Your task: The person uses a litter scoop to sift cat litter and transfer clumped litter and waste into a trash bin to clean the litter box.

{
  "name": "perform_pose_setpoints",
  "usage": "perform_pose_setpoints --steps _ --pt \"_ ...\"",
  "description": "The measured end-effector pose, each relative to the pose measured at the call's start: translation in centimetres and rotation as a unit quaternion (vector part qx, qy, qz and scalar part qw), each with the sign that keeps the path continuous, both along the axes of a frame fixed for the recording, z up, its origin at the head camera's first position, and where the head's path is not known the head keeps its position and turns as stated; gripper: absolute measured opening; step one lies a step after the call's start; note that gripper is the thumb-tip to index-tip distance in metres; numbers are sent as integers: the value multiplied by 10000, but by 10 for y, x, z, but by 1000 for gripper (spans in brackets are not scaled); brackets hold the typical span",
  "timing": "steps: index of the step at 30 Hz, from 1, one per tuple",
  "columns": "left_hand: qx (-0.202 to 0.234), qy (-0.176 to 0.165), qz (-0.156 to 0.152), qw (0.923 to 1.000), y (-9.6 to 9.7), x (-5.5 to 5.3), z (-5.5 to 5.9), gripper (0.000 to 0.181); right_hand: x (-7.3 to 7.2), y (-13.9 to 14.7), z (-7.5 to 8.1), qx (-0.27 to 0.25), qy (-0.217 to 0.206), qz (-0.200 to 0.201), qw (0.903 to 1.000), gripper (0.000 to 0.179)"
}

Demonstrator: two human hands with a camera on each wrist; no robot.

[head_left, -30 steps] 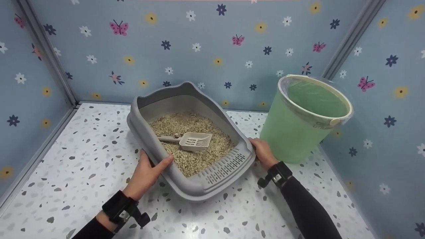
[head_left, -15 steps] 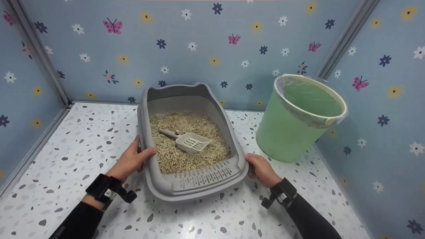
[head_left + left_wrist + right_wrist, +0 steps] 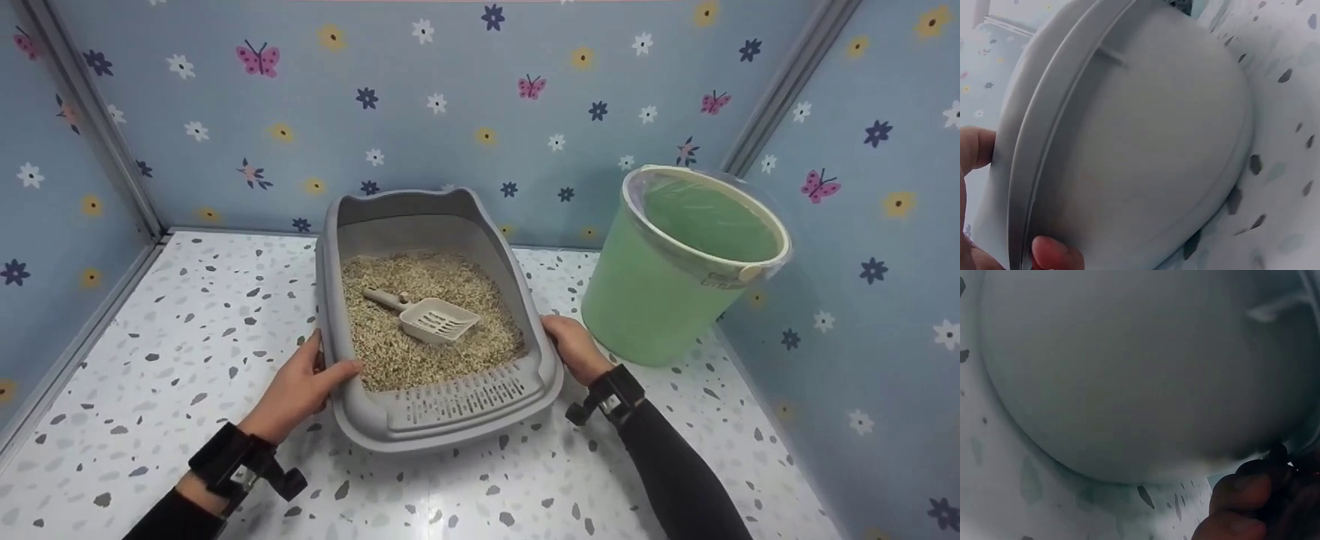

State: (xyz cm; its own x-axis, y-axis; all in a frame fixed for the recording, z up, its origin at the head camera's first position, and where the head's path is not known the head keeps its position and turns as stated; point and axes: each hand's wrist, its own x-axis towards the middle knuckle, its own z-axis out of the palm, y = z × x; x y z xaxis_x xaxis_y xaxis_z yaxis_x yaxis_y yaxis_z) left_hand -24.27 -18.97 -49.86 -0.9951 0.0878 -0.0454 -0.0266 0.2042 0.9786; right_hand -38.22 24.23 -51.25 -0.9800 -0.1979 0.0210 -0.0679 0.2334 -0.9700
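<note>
A grey litter box (image 3: 450,437) stands on the speckled surface, its slotted front edge towards me. Beige litter (image 3: 420,270) covers its floor. On the litter lies a pale scoop (image 3: 439,321), its handle pointing back left. My left hand (image 3: 296,390) grips the left rim, thumb over the top. In the left wrist view, fingertips (image 3: 1057,254) curl beneath the rim's lip. My right hand (image 3: 576,346) holds the rim at the front right corner. Its curled fingers (image 3: 1241,492) show in the right wrist view, dark and partly out of frame.
A green bin (image 3: 645,300) with a clear liner over its rim stands to the right of the litter box. Flower-patterned panels (image 3: 420,75) close off the back and both sides of the white speckled surface (image 3: 187,322).
The litter box has turned from its slanted position so its front edge faces me more squarely. Both hands moved with it. The scoop's handle now lies further from the left wall of the box.
</note>
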Motion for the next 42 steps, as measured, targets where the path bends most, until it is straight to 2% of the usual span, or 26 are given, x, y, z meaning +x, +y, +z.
perform_pose_setpoints --steps 3,12,17,21,26,33,39,42 --pt "33 144 31 9999 -3 -4 0 102 4 0 -2 -134 -121 71 9998 41" --pt "248 153 -147 9995 -17 -23 -5 97 30 -2 -10 -641 -567 157 9962 47" --pt "223 225 -287 9991 -18 -31 -9 93 43 1 -14 -723 -661 32 9952 46" --pt "89 256 -254 9993 -15 -31 -13 94 47 3 -17 -770 -659 -142 9948 43" --pt "62 295 -147 9994 -14 -28 -15 92 48 3 -18 -726 -678 -153 9949 46" --pt "134 400 -151 9990 -14 -29 -13 90 49 -1 -13 -535 -407 -429 9968 41" --pt "-70 533 -164 9984 -17 -31 -12 91 52 -4 -9 -420 -381 -504 9971 42" --pt "17 502 -211 9985 -19 -35 -11 92 53 -4 -7 -476 -425 -500 9967 42"
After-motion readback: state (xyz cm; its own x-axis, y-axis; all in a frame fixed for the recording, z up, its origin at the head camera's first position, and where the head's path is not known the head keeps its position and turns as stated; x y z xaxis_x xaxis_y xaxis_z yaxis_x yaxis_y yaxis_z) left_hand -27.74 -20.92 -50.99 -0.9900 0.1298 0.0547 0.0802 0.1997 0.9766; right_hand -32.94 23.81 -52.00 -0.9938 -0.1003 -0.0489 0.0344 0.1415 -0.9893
